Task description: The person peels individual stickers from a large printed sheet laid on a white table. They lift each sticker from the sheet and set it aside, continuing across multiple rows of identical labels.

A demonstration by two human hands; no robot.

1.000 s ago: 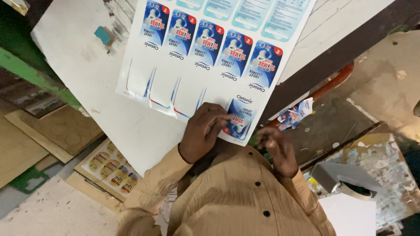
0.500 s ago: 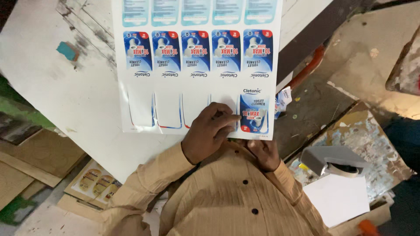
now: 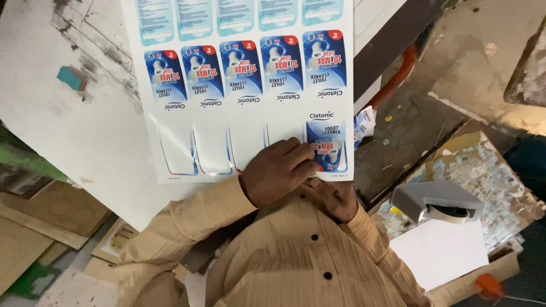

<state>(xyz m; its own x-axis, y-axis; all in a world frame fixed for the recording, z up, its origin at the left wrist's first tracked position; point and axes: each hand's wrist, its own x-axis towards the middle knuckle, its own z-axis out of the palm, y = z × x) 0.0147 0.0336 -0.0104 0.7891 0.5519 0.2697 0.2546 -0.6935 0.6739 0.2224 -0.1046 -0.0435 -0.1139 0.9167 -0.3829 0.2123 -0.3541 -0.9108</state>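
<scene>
A white sheet of labels (image 3: 244, 148) lies on a white board. Its upper rows carry blue printed labels. The bottom row has several peeled blank slots and one blue label (image 3: 329, 145) left at the right end. My left hand (image 3: 278, 176) rests on the sheet's lower edge, fingers curled and pinching that last label's lower left corner. My right hand (image 3: 336, 199) sits just under the sheet's bottom right corner, gripping its edge from below; the sheet and my left hand partly hide it. Both sleeves are tan and striped.
The white board (image 3: 85, 131) is scuffed. A loose blue label scrap (image 3: 364, 122) lies beside the sheet. To the right are a grey tape dispenser (image 3: 435, 202), a white paper (image 3: 441, 250), and a red-orange curved pipe (image 3: 401, 71). Cardboard pieces (image 3: 34, 227) lie at the lower left.
The sheet has swung from tilted to nearly square in view and closer. My left hand has shifted right onto the last blue label. My right hand has moved in under the sheet's corner.
</scene>
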